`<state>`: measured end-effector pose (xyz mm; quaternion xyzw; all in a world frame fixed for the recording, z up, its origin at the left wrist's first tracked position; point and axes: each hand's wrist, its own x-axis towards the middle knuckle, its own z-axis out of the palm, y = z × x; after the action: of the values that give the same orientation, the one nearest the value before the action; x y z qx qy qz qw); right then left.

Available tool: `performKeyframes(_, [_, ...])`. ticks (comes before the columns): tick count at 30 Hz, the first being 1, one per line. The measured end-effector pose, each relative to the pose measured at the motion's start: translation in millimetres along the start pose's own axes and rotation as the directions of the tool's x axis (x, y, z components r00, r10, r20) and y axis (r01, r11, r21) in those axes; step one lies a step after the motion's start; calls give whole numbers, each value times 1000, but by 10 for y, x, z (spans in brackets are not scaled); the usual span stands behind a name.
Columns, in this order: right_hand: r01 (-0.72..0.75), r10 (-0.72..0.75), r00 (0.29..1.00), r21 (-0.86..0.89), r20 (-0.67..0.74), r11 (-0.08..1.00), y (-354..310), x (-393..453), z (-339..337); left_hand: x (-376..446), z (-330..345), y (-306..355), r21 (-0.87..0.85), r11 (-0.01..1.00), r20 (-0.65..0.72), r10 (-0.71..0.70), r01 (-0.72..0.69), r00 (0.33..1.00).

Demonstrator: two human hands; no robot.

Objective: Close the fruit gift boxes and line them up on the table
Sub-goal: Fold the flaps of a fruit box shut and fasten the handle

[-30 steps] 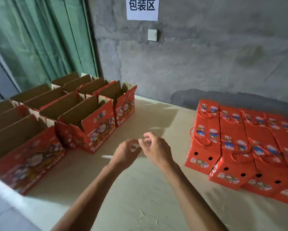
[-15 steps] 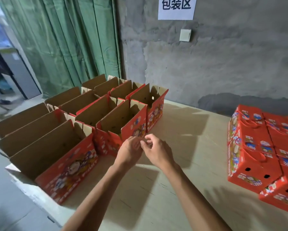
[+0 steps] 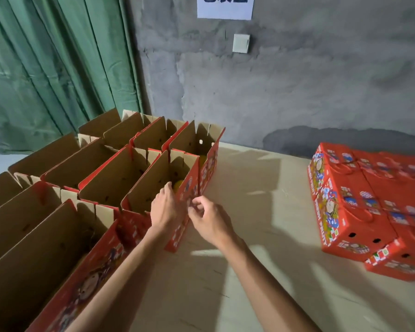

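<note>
Both hands meet at the near corner of one open gift box (image 3: 163, 188) in the crowded block on the counter (image 3: 261, 212), a good spot for drawing it clear of its neighbours. The left hand (image 3: 164, 207) lies over the top edge of its red front wall, fingers reaching inside above yellow fruit (image 3: 177, 184). The right hand (image 3: 209, 221) hovers just beside, fingers curled with nothing visibly in its grip, while the closed boxes (image 3: 360, 207) sit lined up well apart on the right.

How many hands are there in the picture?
2. The left hand touches the red front wall of an open box. The right hand is just beside it, fingers curled, above the table.
</note>
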<state>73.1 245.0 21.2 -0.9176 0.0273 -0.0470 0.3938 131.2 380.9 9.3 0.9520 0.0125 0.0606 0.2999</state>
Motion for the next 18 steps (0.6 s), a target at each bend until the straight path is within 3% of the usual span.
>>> performKeyframes(3, [-43,43,999,3,-23,999,87,67,0,186,132,-9,18,1000,75,-19,17,997])
performKeyframes(13, [-115,115,993,20,-7,993,387,182,30,588,246,42,-49,984,147,-163,172,976])
performKeyframes(18, [-155,157,987,42,-30,987,515,162,-63,403,266,37,-77,988,146,-118,130,982])
